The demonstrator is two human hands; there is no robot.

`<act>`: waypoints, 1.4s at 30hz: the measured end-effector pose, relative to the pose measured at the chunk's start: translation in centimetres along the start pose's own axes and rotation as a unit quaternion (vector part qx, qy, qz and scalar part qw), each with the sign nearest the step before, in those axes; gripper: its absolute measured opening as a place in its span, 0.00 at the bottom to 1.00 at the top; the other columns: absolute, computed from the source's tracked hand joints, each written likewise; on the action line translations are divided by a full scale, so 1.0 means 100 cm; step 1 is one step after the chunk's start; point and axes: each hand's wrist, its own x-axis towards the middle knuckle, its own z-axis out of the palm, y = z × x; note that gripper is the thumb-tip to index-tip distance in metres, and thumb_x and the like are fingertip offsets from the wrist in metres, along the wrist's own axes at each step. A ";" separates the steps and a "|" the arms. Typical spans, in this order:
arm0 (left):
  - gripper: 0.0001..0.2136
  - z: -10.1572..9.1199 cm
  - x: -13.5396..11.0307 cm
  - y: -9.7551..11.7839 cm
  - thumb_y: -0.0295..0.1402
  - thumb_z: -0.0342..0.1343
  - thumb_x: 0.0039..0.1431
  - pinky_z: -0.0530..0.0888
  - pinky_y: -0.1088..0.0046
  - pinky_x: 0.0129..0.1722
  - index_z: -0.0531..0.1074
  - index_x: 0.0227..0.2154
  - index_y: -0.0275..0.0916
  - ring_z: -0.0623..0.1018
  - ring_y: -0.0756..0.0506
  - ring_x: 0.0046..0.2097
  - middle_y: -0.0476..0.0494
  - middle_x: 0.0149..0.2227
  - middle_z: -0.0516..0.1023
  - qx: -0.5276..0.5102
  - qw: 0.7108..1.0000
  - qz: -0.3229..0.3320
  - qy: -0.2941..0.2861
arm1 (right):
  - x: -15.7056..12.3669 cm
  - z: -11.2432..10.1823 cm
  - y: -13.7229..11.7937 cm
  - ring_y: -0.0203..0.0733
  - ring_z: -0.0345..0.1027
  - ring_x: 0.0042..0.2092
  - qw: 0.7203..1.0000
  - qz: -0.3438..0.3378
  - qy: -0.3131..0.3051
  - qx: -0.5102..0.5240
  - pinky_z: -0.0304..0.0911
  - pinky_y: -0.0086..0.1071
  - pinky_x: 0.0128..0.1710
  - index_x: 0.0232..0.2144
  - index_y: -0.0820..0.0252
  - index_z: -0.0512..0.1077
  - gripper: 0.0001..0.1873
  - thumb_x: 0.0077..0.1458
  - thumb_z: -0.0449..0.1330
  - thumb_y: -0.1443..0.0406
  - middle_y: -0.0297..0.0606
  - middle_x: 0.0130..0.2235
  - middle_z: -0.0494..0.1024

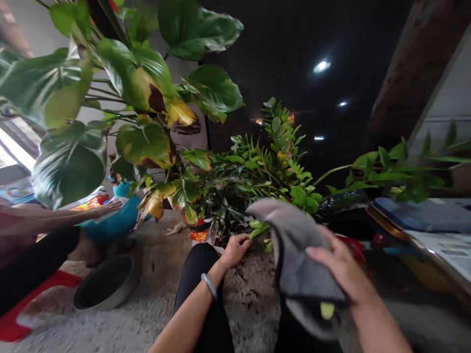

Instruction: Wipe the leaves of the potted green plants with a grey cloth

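My right hand [342, 269] grips a folded grey cloth [305, 260], which hangs in front of the potted plants and is partly blurred by motion. A small yellow-green patch shows at the cloth's lower edge. My left hand [235, 251], with a pale bangle on the wrist, reaches low between my knees. Its fingers are curled together at a small cluster of green leaves [258, 228] and seem to pinch it; the fingertips are partly hidden. Behind both hands stands a bushy green plant [253, 171].
A large-leaved plant [140, 142] with browning edges spreads at the left. Beyond it, another person's hand [105, 210] rests against a blue pot [121, 220]. A metal basin [106, 284] and a red stool [47, 289] are on the floor. Stacked boards [412, 215] lie at right.
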 end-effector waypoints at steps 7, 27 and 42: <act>0.12 0.000 0.003 -0.002 0.37 0.47 0.55 0.66 0.74 0.31 0.69 0.22 0.38 0.67 0.49 0.28 0.51 0.22 0.69 0.042 0.997 0.048 0.037 | 0.043 0.002 0.006 0.53 0.72 0.45 0.985 -0.061 0.101 -0.125 0.62 0.43 0.49 0.41 0.57 0.74 0.24 0.36 0.61 0.61 0.40 0.41 0.81; 0.10 -0.007 0.000 0.001 0.35 0.50 0.52 0.69 0.73 0.34 0.75 0.27 0.37 0.71 0.47 0.32 0.48 0.26 0.75 0.004 0.999 0.039 0.019 | 0.003 0.044 0.058 0.53 0.71 0.50 0.982 0.025 -0.129 -0.134 0.61 0.44 0.53 0.48 0.60 0.74 0.30 0.39 0.60 0.61 0.43 0.48 0.79; 0.12 -0.001 -0.001 0.005 0.37 0.50 0.53 0.69 0.73 0.35 0.77 0.27 0.38 0.74 0.47 0.31 0.46 0.27 0.78 -0.003 0.998 0.038 0.059 | 0.025 0.014 0.020 0.57 0.71 0.48 0.990 -0.030 0.113 -0.077 0.61 0.47 0.52 0.44 0.60 0.75 0.29 0.37 0.64 0.55 0.44 0.44 0.80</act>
